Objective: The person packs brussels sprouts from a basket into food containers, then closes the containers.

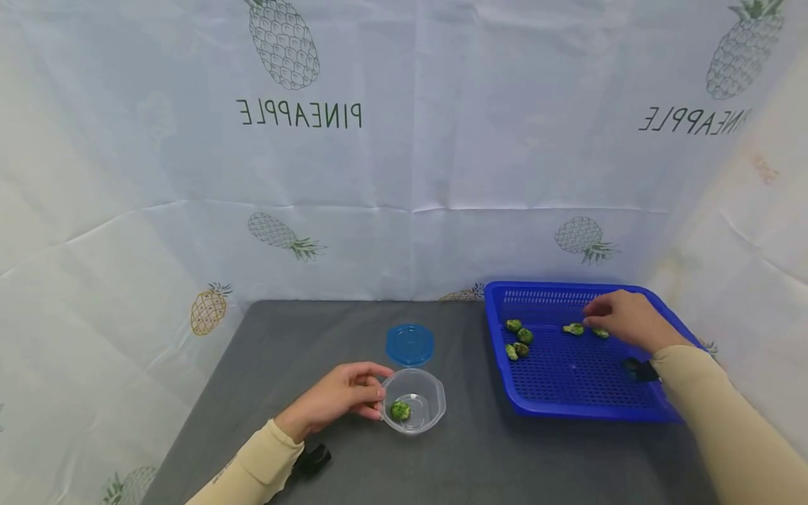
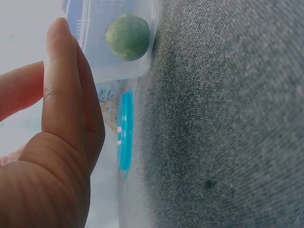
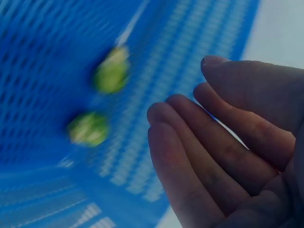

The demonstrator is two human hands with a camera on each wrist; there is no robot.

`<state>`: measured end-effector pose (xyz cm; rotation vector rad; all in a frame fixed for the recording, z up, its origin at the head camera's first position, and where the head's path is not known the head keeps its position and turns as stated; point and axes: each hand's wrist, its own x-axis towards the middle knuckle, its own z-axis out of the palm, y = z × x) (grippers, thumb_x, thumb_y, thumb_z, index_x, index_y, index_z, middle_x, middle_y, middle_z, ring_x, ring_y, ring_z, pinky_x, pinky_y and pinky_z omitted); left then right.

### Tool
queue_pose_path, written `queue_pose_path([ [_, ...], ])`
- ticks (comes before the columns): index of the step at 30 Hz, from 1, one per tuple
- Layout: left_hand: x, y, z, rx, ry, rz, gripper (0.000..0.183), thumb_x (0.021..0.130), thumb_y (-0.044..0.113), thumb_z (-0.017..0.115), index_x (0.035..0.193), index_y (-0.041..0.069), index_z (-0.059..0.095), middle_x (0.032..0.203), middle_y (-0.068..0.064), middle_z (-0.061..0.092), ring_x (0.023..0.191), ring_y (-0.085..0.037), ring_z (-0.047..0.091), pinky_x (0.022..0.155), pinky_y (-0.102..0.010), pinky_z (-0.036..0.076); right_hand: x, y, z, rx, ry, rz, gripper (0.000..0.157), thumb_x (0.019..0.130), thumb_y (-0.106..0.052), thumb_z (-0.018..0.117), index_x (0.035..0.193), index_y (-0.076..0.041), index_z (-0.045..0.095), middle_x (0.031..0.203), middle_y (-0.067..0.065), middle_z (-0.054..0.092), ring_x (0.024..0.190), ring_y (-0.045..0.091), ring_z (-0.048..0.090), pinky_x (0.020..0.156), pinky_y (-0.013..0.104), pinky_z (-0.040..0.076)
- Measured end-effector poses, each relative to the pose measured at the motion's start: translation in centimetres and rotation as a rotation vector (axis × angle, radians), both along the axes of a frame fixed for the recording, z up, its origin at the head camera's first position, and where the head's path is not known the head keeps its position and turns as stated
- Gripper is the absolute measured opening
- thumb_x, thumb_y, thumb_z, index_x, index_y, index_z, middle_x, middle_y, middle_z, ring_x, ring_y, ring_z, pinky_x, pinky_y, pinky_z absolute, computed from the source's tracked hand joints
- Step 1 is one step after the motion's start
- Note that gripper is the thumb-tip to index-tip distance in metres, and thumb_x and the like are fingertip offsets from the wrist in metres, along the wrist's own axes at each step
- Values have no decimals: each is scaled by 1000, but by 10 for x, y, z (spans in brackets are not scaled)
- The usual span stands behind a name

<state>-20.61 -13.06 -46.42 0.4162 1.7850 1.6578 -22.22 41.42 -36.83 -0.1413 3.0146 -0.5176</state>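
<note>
A clear plastic container (image 1: 413,429) stands on the grey table with one Brussels sprout (image 1: 400,411) inside. My left hand (image 1: 344,394) holds the container by its left side, thumb and fingers at the wall. In the left wrist view the thumb (image 2: 61,90) lies along the container wall (image 2: 95,42). My right hand (image 1: 631,321) hovers over the back right of a blue basket (image 1: 574,409), fingers loosely bent and apart from the sprouts. Two Brussels sprouts, one near sprout (image 1: 573,329) and another (image 1: 601,333), lie below it. Nothing shows between the right fingers (image 3: 166,147).
A round blue lid (image 1: 410,345) lies just behind the container. Several more Brussels sprouts (image 1: 520,339) sit along the basket's left side. A white pineapple-print cloth (image 1: 410,154) hangs behind the table (image 1: 297,337) and at both sides.
</note>
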Motion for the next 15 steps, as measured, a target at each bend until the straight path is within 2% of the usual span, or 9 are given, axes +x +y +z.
queue_pose_path([
  [8, 3, 0, 1, 2, 8, 7, 51, 106, 17, 72, 151, -1, 57, 104, -11, 72, 91, -19, 73, 84, -36, 70, -19, 39, -21, 24, -76, -63, 43, 100, -22, 74, 124, 14, 72, 120, 36, 73, 108, 57, 69, 84, 64, 62],
  [15, 2, 0, 0, 14, 7, 9, 50, 106, 16, 72, 151, -1, 58, 103, -10, 72, 90, -18, 73, 82, -34, 70, -33, 50, -28, 40, -97, -90, 41, 93, -23, 79, 112, 13, 76, 111, 34, 75, 100, 54, 71, 82, 64, 63],
])
